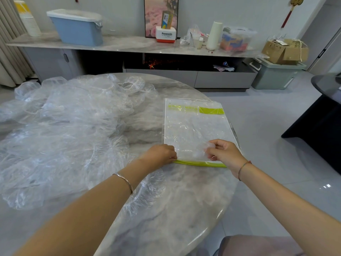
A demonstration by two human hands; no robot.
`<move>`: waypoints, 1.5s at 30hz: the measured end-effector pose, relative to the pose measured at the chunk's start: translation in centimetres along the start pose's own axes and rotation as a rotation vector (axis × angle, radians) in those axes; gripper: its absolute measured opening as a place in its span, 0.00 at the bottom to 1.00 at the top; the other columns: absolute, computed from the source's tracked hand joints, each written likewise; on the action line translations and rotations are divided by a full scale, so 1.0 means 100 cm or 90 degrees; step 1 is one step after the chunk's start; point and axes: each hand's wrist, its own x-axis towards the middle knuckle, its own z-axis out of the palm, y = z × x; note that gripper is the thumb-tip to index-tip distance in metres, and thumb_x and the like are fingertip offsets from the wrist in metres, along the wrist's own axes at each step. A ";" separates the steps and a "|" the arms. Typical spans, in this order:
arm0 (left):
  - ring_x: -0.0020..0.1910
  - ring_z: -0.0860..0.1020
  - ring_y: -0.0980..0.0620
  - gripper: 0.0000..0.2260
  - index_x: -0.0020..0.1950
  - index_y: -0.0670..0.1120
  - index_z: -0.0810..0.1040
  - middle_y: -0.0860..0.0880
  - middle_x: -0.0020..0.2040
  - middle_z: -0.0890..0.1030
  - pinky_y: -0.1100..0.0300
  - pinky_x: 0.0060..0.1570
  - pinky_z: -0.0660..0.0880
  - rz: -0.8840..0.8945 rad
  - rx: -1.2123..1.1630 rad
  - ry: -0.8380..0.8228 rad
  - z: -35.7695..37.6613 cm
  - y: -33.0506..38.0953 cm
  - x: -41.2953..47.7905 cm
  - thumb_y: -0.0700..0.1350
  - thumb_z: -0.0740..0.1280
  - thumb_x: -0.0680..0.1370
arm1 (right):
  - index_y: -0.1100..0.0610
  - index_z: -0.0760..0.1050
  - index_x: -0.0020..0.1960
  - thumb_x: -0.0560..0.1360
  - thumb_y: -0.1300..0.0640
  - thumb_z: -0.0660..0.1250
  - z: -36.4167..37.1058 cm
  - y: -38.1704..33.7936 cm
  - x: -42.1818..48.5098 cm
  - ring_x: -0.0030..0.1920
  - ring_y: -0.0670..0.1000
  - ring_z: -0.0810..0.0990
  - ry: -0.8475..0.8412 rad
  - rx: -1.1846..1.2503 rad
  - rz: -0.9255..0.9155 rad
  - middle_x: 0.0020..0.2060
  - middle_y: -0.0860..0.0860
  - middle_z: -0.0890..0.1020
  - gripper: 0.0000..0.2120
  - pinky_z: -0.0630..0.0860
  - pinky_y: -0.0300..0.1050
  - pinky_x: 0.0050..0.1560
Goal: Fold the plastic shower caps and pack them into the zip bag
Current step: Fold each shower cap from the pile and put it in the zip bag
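At the right edge of the table (pixel 175 200) the zip bag (pixel 193 126) lies flat, its green zip strip (pixel 201 164) toward the person. The left hand (pixel 160 154) pinches the strip's near corner. The right hand (pixel 225 152) pinches a small bunched shower cap (pixel 203 150) just over the mouth. It would be best to lift the top lip wide, then slide the cap in flat. Loose shower caps (pixel 64 135) heap across the marble, and a cluttered sideboard (pixel 129 44) stands behind.

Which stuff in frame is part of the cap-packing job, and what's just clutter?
Job:
zip bag
pile of shower caps
bunched cap, held by the right hand
left hand, pinching the bag's green zip edge

Clutter, all beyond the table:
blue bin
Panasonic box
white roll
cardboard box
cup stack
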 end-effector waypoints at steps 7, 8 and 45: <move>0.52 0.76 0.46 0.08 0.56 0.46 0.76 0.48 0.53 0.77 0.55 0.44 0.71 -0.141 0.091 0.024 0.002 0.017 0.001 0.45 0.59 0.81 | 0.61 0.77 0.43 0.71 0.72 0.66 -0.001 0.006 0.005 0.34 0.52 0.75 0.022 -0.037 -0.070 0.37 0.57 0.77 0.08 0.76 0.35 0.38; 0.48 0.77 0.47 0.06 0.53 0.46 0.75 0.49 0.50 0.77 0.55 0.40 0.73 -0.157 0.084 0.064 0.002 0.018 -0.001 0.45 0.62 0.80 | 0.58 0.77 0.41 0.70 0.71 0.68 0.002 0.008 0.004 0.36 0.52 0.76 0.040 -0.041 -0.111 0.38 0.56 0.77 0.09 0.76 0.39 0.41; 0.67 0.67 0.52 0.19 0.68 0.50 0.66 0.51 0.70 0.68 0.57 0.57 0.70 -0.220 -0.114 0.073 -0.035 0.020 -0.045 0.53 0.61 0.80 | 0.60 0.59 0.74 0.82 0.57 0.52 0.058 0.015 -0.005 0.74 0.49 0.58 -0.309 -0.491 -0.211 0.73 0.52 0.62 0.21 0.50 0.30 0.66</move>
